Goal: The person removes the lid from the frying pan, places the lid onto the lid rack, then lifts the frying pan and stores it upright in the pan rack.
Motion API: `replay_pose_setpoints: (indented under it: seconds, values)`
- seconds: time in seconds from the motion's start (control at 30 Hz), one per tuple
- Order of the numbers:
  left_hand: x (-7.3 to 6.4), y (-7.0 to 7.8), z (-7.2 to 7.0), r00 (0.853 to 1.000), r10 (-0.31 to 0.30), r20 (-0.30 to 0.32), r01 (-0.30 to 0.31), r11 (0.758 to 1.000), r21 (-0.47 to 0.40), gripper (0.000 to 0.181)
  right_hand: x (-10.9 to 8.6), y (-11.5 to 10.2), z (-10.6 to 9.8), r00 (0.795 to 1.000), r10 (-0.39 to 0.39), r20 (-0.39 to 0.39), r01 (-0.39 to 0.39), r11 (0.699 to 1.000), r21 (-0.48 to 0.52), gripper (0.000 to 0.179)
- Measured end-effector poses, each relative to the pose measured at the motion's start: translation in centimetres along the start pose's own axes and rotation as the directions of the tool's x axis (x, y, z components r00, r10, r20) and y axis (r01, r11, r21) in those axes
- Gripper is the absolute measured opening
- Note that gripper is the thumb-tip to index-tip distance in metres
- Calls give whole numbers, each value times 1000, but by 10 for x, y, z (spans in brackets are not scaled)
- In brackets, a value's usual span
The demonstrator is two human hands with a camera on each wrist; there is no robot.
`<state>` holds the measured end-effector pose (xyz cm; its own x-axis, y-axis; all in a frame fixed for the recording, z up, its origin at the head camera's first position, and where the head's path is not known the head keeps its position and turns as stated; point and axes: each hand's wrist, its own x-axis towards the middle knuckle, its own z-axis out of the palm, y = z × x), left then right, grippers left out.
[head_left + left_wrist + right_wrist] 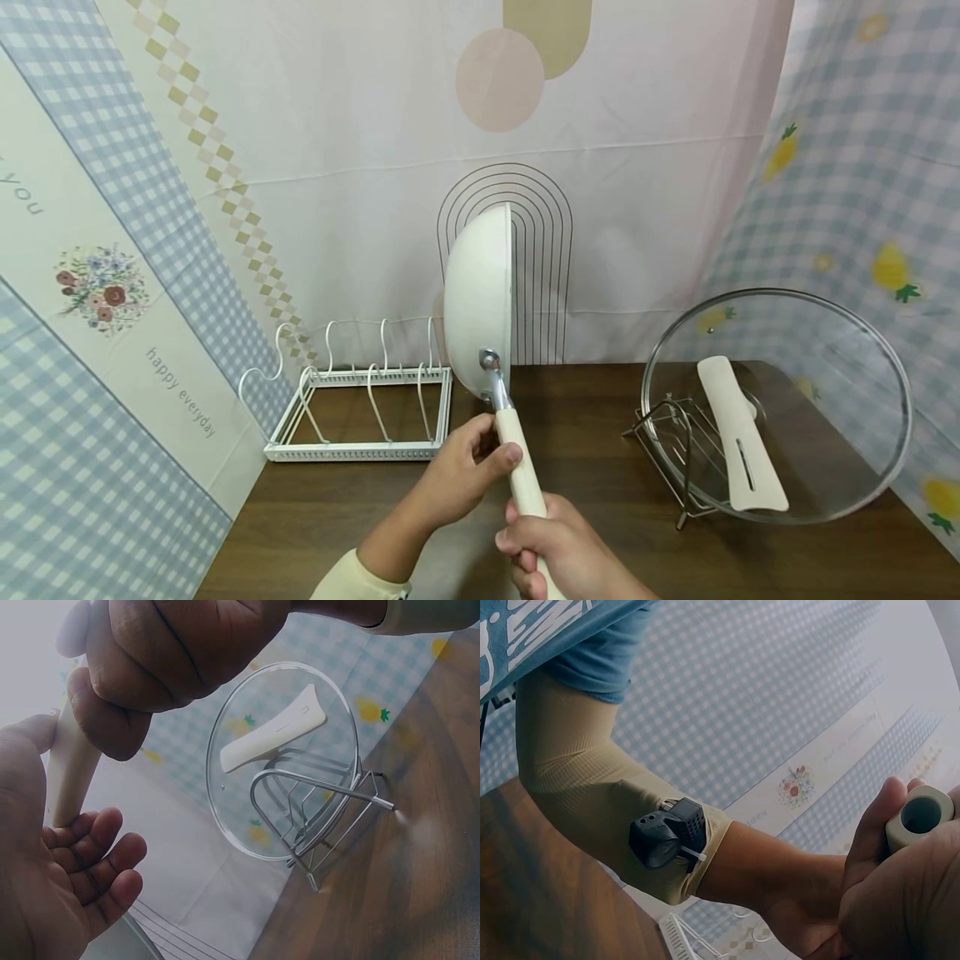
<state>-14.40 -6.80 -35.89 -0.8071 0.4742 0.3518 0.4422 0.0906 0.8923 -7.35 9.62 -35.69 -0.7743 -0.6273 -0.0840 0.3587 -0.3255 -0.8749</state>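
Observation:
A cream deep frying pan [477, 304] is held up on its side above the table, its open face to the right and its handle pointing down toward me. My right hand [562, 546] grips the pale handle [522, 467] near its free end. Higher up the handle, my left hand [468, 471] has its thumb against the grip. In the left wrist view the left hand's fingers [105, 862] are loosely bent beside the handle, not wrapped round it. The right wrist view shows the hollow handle end [921, 815] poking out of the right hand.
At left on the wooden table [600, 467] stands a white rack [352, 452] with several curved wire dividers. A glass lid [825, 400] with a cream handle [742, 433] leans in a metal wire stand [686, 467] at right. Patterned cloth [360, 208] hangs around the table.

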Motion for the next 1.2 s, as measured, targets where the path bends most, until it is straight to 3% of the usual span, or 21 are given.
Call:
replay_pose_setpoints:
  seconds: [0.17, 0.37, 0.63, 0.87, 1.1, 1.2]
  values:
    - [2, -20, -1, 1000, -3, -12, 3, 1000, 24, 16, 0, -1, 1, 1000, -7, -2, 7, 1000, -17, 15]
    - [1, -24, -2, 1000, 23, -13, -23, 1000, 11, 16, -1, -1, 6, 998, -9, -62, 6, 999, -35, 17]
    - [0, -15, -2, 1000, 7, -22, -6, 999, 36, 15, -2, -2, 8, 997, -1, -72, -1, 999, -36, 16]
    - [-3, 10, -3, 1000, 17, -20, -16, 999, 37, 18, -1, -3, 8, 1000, 1, -30, -1, 1000, 2, 15]
    - [-1, -17, -5, 999, 35, -26, -34, 999, 37, 17, -1, -6, 9, 999, -1, -35, 0, 1000, -18, 16]
    - [0, -20, -5, 999, 40, -24, -40, 999, 18, 15, -1, -6, 11, 998, -3, -59, 0, 999, -41, 18]
